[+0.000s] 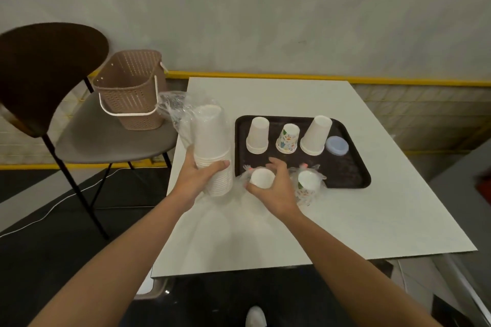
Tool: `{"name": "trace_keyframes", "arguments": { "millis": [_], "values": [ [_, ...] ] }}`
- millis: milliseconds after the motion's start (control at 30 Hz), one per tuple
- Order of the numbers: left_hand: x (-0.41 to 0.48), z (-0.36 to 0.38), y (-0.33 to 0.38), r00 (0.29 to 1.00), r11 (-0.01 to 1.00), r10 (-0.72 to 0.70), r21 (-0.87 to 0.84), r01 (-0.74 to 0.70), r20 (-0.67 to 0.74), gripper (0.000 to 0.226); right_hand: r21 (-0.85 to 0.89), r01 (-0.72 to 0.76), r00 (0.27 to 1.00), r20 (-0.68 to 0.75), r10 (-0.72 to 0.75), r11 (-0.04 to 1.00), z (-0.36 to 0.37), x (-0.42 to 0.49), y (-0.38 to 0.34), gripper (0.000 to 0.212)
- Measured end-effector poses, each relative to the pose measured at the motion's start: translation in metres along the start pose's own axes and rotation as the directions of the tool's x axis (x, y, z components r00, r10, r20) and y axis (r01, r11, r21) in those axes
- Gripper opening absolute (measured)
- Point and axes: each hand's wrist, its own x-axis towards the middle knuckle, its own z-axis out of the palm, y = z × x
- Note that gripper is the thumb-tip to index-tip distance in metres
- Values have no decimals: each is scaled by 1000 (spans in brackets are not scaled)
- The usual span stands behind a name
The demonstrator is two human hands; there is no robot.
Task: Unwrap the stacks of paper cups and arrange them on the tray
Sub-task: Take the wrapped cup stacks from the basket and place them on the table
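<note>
Pale, matt wall closes off the back, and below it a white, smooth table (292,220) carries the dark, round-cornered tray (345,175). Left of the tray stands a chair (53,74) with a curved brown back, and on its seat is a perforated beige basket (130,90).

Just left of the tray, the left hand (194,178) grips the tall stack (212,146) of plain white cups low down, at the ridged band of rims. Thin, crinkled clear wrapper (175,106) trails off its upper end. Held by one hand so low, the tapered column could lean and shed cups, and the clinging film may drag some out as it comes off. Whether its base touches the table I cannot tell.

At the tray's near edge, the right hand (273,188) curls round a short wrapped white stack (261,178). Slick film could let it slip, and the wrist could knock the wrapped patterned stack (307,183) just beside it.

On the tray's far side stand three unwrapped, upturned stacks: a white stack (257,135), a patterned stack (288,138) and a larger white stack (316,135). A bluish round lid (337,145) lies by the last. The hands are apart.
</note>
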Motion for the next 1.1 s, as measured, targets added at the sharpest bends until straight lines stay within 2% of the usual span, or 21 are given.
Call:
{"name": "trace_keyframes", "arguments": {
  "millis": [133,333,467,700,867,1100],
  "values": [
    [-1,0,-17,998,998,-59,20,59,-2,76,54,-21,999,-47,24,998,8,-5,11,93],
    [-3,8,-32,994,994,-102,42,101,26,73,144,36,996,-88,-23,989,17,-11,28,74],
    [-3,9,-37,992,993,-122,10,122,39,74,212,13,997,-73,3,977,22,-12,37,84],
    [-7,8,-46,989,991,-137,-3,137,64,71,181,-90,995,-34,98,979,31,-13,53,80],
    [-12,8,-51,989,989,-143,-15,144,48,71,125,-87,996,-1,88,988,33,-17,55,82],
    [-20,6,-51,990,990,-137,-4,138,38,72,164,-65,998,-1,66,984,27,-25,52,76]
  ]
}}
